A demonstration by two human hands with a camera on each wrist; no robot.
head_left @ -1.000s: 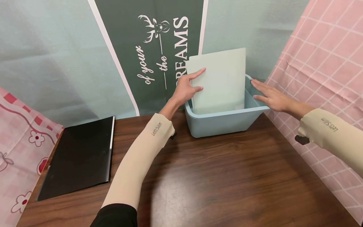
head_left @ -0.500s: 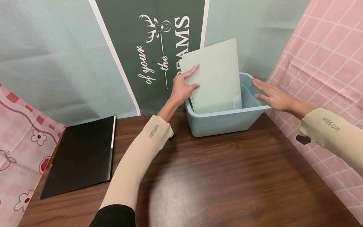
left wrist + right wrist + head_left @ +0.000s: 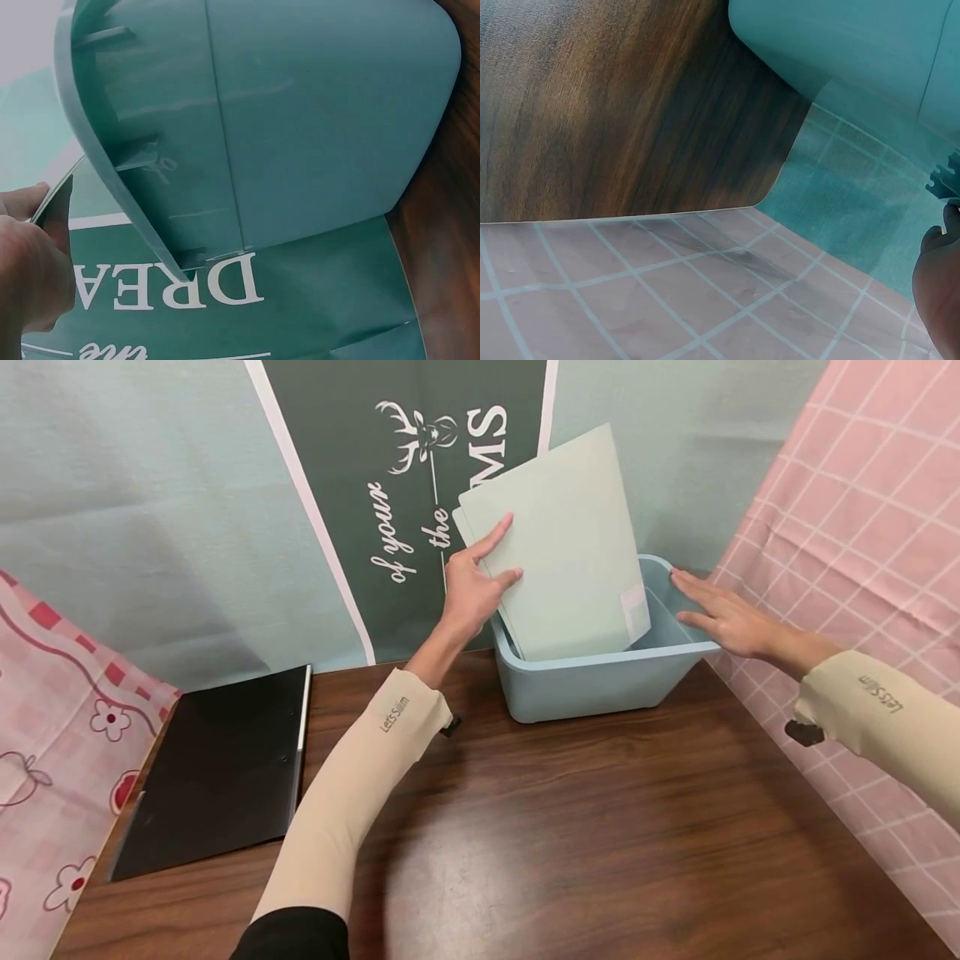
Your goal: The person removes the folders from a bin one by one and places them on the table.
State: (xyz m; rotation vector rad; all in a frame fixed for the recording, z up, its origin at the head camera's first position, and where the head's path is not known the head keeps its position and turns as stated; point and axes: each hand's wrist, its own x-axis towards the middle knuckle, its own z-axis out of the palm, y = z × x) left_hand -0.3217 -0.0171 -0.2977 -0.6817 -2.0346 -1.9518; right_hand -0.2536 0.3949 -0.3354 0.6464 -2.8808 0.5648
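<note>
A pale green folder stands tilted in the light blue plastic bin, its lower edge behind the near rim. On its lower right corner is a small clear label pocket. My left hand pinches the folder's left edge, thumb on the front and other fingers mostly hidden behind. The left wrist view shows the folder edge-on in that hand. My right hand lies at the bin's right rim with fingers extended; only part of this hand enters the right wrist view.
A black folder with a clear edge strip lies flat at the left of the brown wooden table. Printed cloth hangs behind the bin. Pink checked cloth borders the right side.
My left hand has drawn the green folder up and leftward, tilting it further and bringing its label pocket into fuller view. The right hand stays at the bin rim.
</note>
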